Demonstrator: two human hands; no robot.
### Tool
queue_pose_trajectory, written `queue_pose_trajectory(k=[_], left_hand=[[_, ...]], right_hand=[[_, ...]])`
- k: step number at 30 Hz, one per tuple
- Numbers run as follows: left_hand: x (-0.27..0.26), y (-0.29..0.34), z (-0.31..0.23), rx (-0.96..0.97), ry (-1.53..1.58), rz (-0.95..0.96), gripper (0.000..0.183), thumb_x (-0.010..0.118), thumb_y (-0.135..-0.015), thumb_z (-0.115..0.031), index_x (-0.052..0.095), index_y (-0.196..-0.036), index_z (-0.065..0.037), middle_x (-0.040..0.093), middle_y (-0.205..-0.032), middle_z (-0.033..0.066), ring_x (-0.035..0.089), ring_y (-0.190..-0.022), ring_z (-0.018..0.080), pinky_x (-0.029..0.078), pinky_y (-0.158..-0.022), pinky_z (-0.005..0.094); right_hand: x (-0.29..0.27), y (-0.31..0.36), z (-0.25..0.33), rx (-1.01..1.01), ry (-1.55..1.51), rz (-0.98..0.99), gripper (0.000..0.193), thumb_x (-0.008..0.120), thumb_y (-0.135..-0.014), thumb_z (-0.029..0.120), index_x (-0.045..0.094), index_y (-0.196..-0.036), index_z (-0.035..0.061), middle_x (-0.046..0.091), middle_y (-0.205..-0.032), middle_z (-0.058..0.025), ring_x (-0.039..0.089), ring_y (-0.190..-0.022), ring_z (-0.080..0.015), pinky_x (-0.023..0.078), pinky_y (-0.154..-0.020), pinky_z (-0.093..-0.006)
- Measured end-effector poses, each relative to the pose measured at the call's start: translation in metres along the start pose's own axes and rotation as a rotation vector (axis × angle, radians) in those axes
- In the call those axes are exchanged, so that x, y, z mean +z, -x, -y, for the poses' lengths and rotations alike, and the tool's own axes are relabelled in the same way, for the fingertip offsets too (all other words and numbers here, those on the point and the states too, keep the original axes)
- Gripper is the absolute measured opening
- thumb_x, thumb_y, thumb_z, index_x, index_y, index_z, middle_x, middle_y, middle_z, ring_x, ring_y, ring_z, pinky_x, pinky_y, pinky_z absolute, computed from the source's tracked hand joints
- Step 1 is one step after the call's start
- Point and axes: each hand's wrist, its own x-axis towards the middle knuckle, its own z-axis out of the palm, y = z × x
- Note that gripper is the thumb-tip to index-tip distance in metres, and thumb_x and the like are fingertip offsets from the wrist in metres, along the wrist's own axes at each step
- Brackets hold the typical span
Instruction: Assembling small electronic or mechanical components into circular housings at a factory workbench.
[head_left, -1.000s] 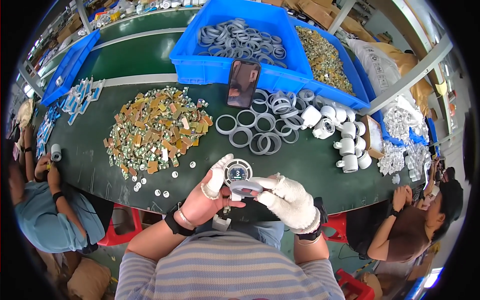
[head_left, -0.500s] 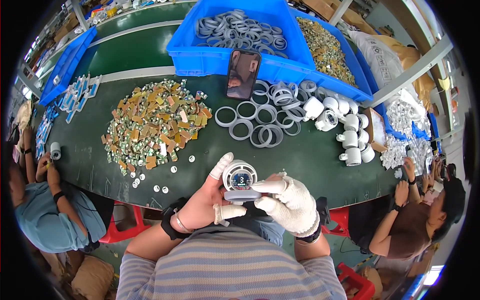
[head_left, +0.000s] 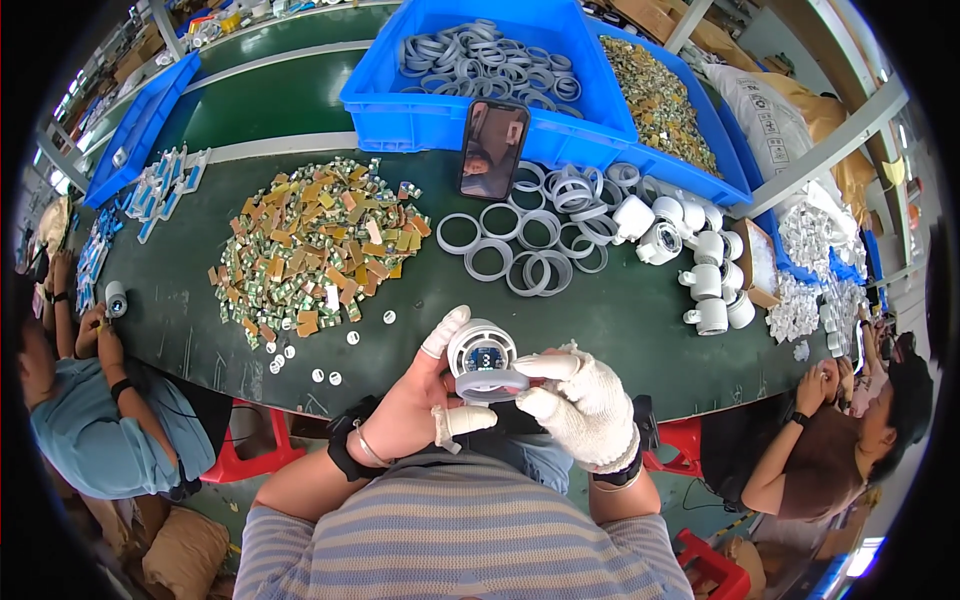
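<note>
You are cradling a white housing (head_left: 480,331) in your left hand (head_left: 408,402) at the worktop's (head_left: 620,335) near edge, your right hand (head_left: 588,408) pinching a grey ring (head_left: 490,391) between its fingers (head_left: 548,367), probably light and stiff, best taken by its rim, sparing the likely fragile circuit board (head_left: 486,358).

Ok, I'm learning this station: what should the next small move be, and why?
Probably tilt the grey ring to line up with the round white housing: the right hand pinches the ring at a different angle, by the housing's near edge, while the left hand supports the housing.
</note>
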Motion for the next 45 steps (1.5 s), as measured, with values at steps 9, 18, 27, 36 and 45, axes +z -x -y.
queue_pose_trajectory(k=[9, 18, 27, 36, 45], left_hand=[[0.003, -0.004, 0.006, 0.038, -0.124, -0.048, 0.097, 0.080, -0.086, 0.009, 0.029, -0.165, -0.015, 0.054, -0.148, 0.0045, 0.058, -0.132, 0.0180, 0.054, -0.104, 0.0349], [0.002, -0.008, -0.001, 0.256, -0.709, 0.054, 0.076, 0.085, -0.084, 0.002, 0.052, -0.151, -0.008, 0.060, -0.128, 0.0042, 0.064, -0.111, 0.0144, 0.055, -0.092, 0.0301], [0.012, 0.046, -0.089, -0.156, -0.021, -0.216, 0.096, 0.079, -0.084, 0.005, 0.029, -0.163, -0.015, 0.053, -0.143, 0.0140, 0.065, -0.117, 0.0246, 0.059, -0.088, 0.0360], [-0.198, 0.134, -0.230, -0.001, -1.118, -1.133, 0.073, 0.070, -0.097, -0.015, 0.035, -0.162, -0.011, 0.067, -0.123, 0.0068, 0.065, -0.079, 0.0146, 0.053, -0.060, 0.0258], [-0.370, 0.073, -0.171, 0.212, -1.836, -1.245, 0.085, 0.076, -0.095, -0.013, 0.028, -0.165, -0.009, 0.038, -0.163, 0.0249, 0.036, -0.149, 0.0436, 0.032, -0.122, 0.0477]], right_hand=[[0.002, -0.012, -0.017, 0.050, 0.214, -0.092, 0.044, 0.072, -0.099, 0.029, 0.064, -0.129, -0.0009, 0.067, -0.115, -0.0132, 0.067, -0.091, -0.0210, 0.053, -0.079, -0.0337], [0.032, -0.030, -0.023, -0.109, 0.384, -0.138, 0.041, 0.089, -0.079, 0.032, 0.071, -0.105, 0.0051, 0.068, -0.092, -0.0140, 0.065, -0.083, -0.0358, 0.051, -0.079, -0.0424], [0.010, -0.008, -0.027, 0.037, -0.025, -0.265, 0.055, 0.051, -0.110, 0.045, 0.063, -0.131, -0.0045, 0.068, -0.126, -0.0184, 0.067, -0.114, -0.0260, 0.055, -0.095, -0.0390], [-0.019, 0.017, -0.061, 0.344, -0.352, -0.299, 0.035, 0.063, -0.107, 0.029, 0.069, -0.123, -0.0019, 0.072, -0.112, -0.0061, 0.065, -0.104, -0.0135, 0.050, -0.096, -0.0299], [-0.123, 0.045, -0.065, 0.282, 0.730, -1.014, 0.026, 0.071, -0.098, 0.025, 0.074, -0.113, 0.0029, 0.070, -0.098, -0.0095, 0.064, -0.088, -0.0175, 0.053, -0.079, -0.0347]])
